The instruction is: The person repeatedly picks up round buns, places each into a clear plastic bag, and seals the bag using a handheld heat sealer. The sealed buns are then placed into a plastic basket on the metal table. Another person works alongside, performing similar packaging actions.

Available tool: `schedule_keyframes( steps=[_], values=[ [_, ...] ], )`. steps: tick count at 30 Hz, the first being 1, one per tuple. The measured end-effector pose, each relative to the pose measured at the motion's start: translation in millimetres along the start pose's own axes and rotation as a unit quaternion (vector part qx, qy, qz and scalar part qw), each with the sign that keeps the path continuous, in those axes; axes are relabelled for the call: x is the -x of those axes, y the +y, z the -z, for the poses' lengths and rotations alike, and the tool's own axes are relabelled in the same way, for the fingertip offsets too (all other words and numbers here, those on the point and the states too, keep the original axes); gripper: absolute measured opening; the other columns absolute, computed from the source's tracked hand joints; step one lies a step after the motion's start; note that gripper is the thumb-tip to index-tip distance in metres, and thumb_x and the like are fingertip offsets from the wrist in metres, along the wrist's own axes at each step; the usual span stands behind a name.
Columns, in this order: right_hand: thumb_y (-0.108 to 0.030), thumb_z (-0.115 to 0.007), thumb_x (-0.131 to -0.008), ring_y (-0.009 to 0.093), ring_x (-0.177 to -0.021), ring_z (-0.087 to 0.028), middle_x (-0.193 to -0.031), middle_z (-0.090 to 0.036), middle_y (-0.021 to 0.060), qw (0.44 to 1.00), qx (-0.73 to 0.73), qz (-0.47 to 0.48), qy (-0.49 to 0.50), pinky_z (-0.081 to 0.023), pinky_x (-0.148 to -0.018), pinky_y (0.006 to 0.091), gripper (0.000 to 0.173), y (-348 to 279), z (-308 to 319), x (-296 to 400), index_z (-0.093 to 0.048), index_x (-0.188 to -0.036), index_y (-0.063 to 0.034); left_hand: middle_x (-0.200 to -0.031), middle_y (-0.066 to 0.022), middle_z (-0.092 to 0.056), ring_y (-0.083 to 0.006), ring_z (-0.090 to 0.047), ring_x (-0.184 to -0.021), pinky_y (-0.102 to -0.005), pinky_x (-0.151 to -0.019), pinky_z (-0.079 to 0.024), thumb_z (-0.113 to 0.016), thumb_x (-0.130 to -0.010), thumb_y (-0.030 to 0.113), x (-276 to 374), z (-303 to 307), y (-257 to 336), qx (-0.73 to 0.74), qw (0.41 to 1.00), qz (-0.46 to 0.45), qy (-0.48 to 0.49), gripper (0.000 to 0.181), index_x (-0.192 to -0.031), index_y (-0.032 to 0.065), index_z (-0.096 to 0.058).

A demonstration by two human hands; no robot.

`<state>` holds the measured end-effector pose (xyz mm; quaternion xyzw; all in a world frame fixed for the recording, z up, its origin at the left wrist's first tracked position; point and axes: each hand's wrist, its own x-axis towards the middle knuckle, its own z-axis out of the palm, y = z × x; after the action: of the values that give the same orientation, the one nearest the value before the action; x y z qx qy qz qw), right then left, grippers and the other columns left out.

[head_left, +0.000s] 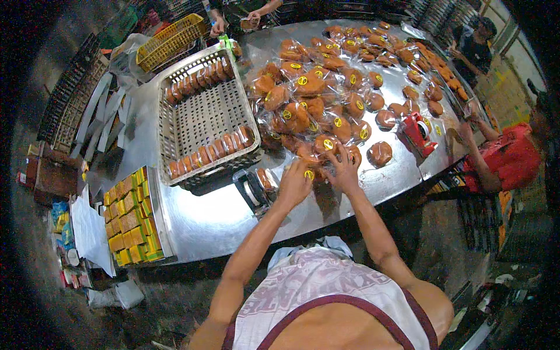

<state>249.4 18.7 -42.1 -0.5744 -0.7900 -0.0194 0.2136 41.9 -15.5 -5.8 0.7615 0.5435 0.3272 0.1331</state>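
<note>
At the near edge of a heap of plastic-wrapped round buns (308,83) with yellow stickers, my right hand (343,168) rests its fingers on a wrapped bun (327,144). My left hand (296,181) is beside it, fingers bent, a yellow sticker at its fingertips; whether it grips a bun cannot be told. Just left of that hand stands a black tape dispenser (251,190) with a wrapped bun (265,178) against it. A pale perforated plastic crate (164,131), further left, holds one row of wrapped buns (212,151) along its near side and another along its far side.
On the steel table (201,223) are a tray of yellow-wrapped cake pieces (129,214) at the left and a red tape dispenser (418,133) at the right. Yellow crates (170,41) stand behind. Co-workers are at the far side and right, one in a red shirt (507,157).
</note>
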Motion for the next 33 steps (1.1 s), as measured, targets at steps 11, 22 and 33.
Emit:
schedule_keyframes(
  steps=[11, 22, 33],
  values=[
    [-0.037, -0.061, -0.093, 0.032, -0.134, -0.043, -0.145, -0.043, 0.0171, 1.000, 0.014, -0.017, -0.001, -0.023, -0.110, 0.0560, 0.051, 37, -32, -12, -0.049, -0.142, -0.0299, -0.102, -0.0128, -0.069, -0.0306, -0.066, -0.101, -0.0461, -0.086, -0.049, -0.065, -0.076, 0.007, -80, -58, -68, -0.190, 0.957, -0.108, -0.190, 0.027, -0.103, 0.0051, -0.063],
    [-0.036, -0.078, -0.079, 0.027, -0.100, -0.060, -0.119, -0.060, 0.0105, 0.774, -0.622, -0.095, -0.066, -0.050, -0.082, 0.0380, 0.060, -33, 92, 32, -0.059, -0.129, -0.0079, -0.116, -0.0077, -0.065, -0.0174, -0.062, -0.106, -0.0332, -0.095, -0.051, -0.074, -0.087, 0.021, 38, 87, 28, 0.560, 0.753, 0.283, -0.199, 0.051, -0.129, -0.0028, -0.055],
    [-0.021, -0.075, -0.086, 0.022, -0.073, -0.061, -0.080, -0.065, 0.0098, 0.862, -0.485, -0.149, 0.005, -0.049, -0.066, 0.0327, 0.022, -42, 113, 10, -0.070, -0.081, -0.0001, -0.109, -0.0077, -0.068, -0.0137, -0.063, -0.100, -0.0295, -0.090, -0.052, -0.057, -0.101, 0.024, 15, 43, 88, 0.591, 0.752, 0.286, 0.056, 0.033, -0.119, -0.0020, -0.064]
  ],
)
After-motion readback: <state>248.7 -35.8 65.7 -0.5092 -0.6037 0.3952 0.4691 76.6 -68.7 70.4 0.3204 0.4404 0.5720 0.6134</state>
